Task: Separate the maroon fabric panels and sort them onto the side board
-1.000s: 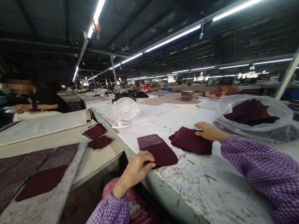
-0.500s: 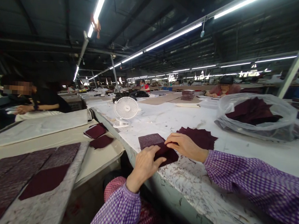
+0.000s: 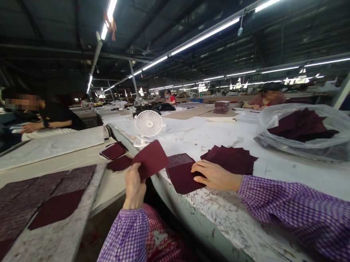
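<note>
Pinched in my left hand is a maroon fabric piece with rounded corners, raised over the gap between the two tables. My right hand lies on the right side of another maroon piece, its fingers stretched out and a little bent. This piece sits at the edge of the white table, and a speckled strip shows along its far side. Just behind my right hand is a fanned stack of maroon pieces, partly covered by the hand.
A small white fan stands beyond my left hand. At the right is a clear plastic bag of maroon pieces. On the left table, more maroon pieces and speckled panels lie flat. A co-worker sits at the left.
My left hand has moved left and up from beside my right hand, carrying a maroon fabric piece. My right hand stays near its place, lower on the piece on the table.
</note>
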{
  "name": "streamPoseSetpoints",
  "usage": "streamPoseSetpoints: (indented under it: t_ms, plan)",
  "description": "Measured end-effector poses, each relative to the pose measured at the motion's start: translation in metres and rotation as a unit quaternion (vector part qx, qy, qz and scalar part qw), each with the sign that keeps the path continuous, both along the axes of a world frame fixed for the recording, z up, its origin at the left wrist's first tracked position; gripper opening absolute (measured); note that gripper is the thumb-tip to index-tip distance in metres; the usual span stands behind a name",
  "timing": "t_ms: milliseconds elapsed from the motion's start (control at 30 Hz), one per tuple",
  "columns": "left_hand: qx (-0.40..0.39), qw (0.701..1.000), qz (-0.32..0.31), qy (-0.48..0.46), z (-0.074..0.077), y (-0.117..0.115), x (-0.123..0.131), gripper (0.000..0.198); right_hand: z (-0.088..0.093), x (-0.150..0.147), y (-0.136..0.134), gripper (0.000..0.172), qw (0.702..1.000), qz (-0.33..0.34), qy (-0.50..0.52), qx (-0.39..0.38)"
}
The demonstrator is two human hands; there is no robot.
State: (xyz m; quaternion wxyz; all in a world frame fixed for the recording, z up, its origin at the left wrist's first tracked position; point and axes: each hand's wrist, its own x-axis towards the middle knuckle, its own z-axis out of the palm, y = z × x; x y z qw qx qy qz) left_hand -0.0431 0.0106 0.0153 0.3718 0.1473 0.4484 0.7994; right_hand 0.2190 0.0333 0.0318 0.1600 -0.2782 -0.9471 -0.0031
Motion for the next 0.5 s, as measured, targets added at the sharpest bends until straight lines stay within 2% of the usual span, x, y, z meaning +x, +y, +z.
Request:
streamPoseSetpoints:
  t_ms: [67,133,200,267,333,400,467,500]
  plan:
    - [0.025,0.995,0.05,0.083,0.004,-0.006,-0.008,0.012,0.001,0.0,0.0,0.028,1.0,-0.004,0.001,-0.006]
    - [0.027,0.967,0.058,0.247,0.009,-0.015,-0.005,0.013,0.001,0.001,0.001,0.028,1.0,-0.006,0.005,-0.015]
    - [-0.003,0.909,0.063,0.413,0.016,-0.024,0.004,0.015,0.001,0.003,0.002,0.028,0.999,-0.004,0.005,-0.032]
    - [-0.055,0.849,0.078,0.519,0.023,-0.032,0.014,0.013,0.004,0.003,0.002,0.029,0.999,-0.003,0.007,-0.05]
    - [-0.109,0.806,0.095,0.574,0.029,-0.037,0.019,0.012,0.011,0.003,-0.003,0.029,0.997,-0.007,0.038,-0.064]
    - [-0.149,0.775,0.101,0.606,0.032,-0.039,0.021,0.011,0.023,0.0,-0.012,0.027,0.99,-0.003,0.093,-0.103]
    - [-0.167,0.756,0.119,0.622,0.034,-0.04,0.021,0.012,0.037,-0.004,-0.026,0.028,0.969,0.025,0.122,-0.215]
    - [-0.166,0.749,0.13,0.628,0.035,-0.042,0.021,0.012,0.043,-0.007,-0.034,0.033,0.945,0.049,0.118,-0.3]
